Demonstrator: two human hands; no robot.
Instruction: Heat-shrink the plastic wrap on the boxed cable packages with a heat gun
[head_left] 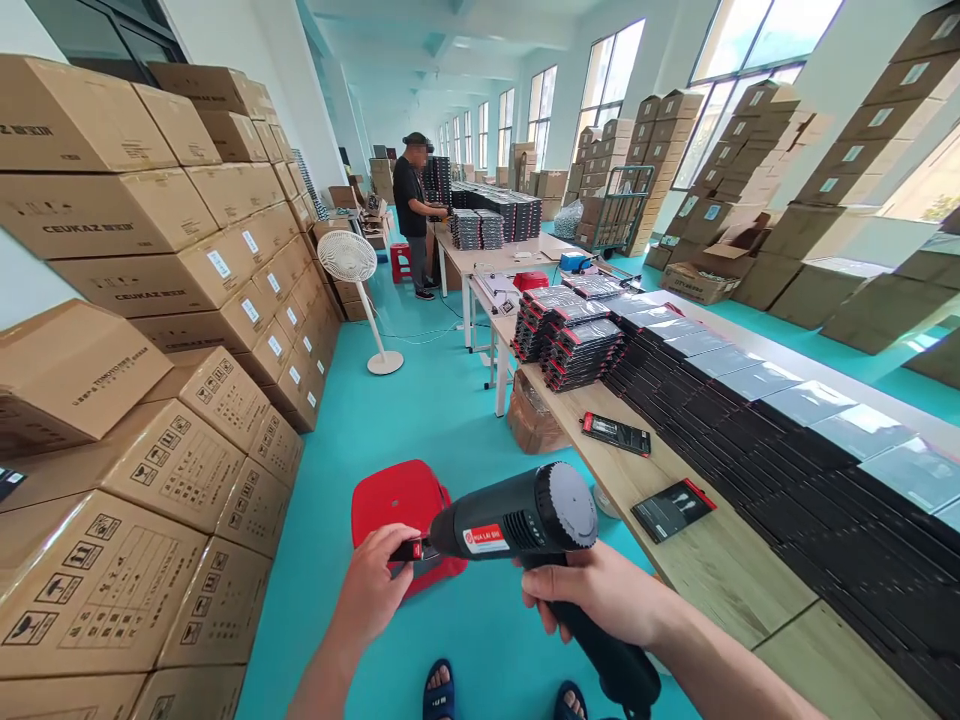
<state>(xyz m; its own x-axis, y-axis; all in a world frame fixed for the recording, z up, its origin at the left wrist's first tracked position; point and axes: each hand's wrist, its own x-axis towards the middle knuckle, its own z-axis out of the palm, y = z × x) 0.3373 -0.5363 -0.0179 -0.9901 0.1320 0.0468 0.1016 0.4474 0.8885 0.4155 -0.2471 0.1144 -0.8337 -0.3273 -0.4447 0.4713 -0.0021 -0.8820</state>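
A black heat gun (491, 510) with a round vented back end is held by its handle in my right hand (581, 590), its nozzle pointing left. Between the thumb and fingers of my left hand (379, 580) is a small black and red box (407, 550), right at the nozzle's tip and partly hidden by my fingers. Under both, a red stool (394, 495) stands on the floor. On the wooden table to the right lie a flat black and red package (616, 434) and a wider black package (673, 508).
Long rows of stacked black packages (720, 430) cover the table's right side, with piles (581, 350) at its far end. Cartons (150, 450) are stacked along the left. A white fan (347, 257) stands ahead; a person (412, 205) works at a farther table.
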